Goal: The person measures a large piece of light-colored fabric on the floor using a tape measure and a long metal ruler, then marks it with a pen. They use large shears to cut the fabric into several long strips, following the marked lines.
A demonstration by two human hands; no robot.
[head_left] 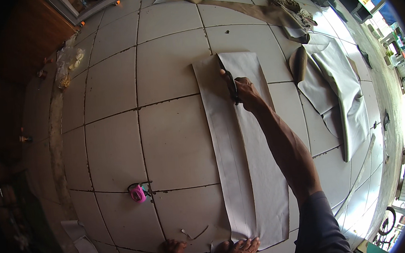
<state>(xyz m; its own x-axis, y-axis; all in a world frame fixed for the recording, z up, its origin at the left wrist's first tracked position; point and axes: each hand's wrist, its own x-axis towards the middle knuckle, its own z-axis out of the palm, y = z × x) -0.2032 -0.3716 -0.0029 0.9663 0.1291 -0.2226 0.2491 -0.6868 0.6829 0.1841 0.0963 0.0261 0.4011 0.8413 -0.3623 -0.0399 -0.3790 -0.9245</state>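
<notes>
Two long strips of pale grey, leather-like sheet lie side by side on the tiled floor, a left strip (227, 162) and a right strip (267, 183). A thin line runs lengthwise along the left one. My right hand (247, 92), arm stretched far forward, is closed around dark-handled scissors (230, 84) at the seam between the strips, close to their far end. The blades are hard to make out. At the near end, my left hand (245, 250) lies flat on the sheet with its fingers spread.
A pink tape measure (138, 193) rests left of the strips, with thin offcuts (195, 232) nearer me. My bare foot (176, 252) is beside them. Folded grey sheet (337, 92) lies to the right, a brown crumpled piece (279, 16) beyond it, a long straight strip (359, 178) at right.
</notes>
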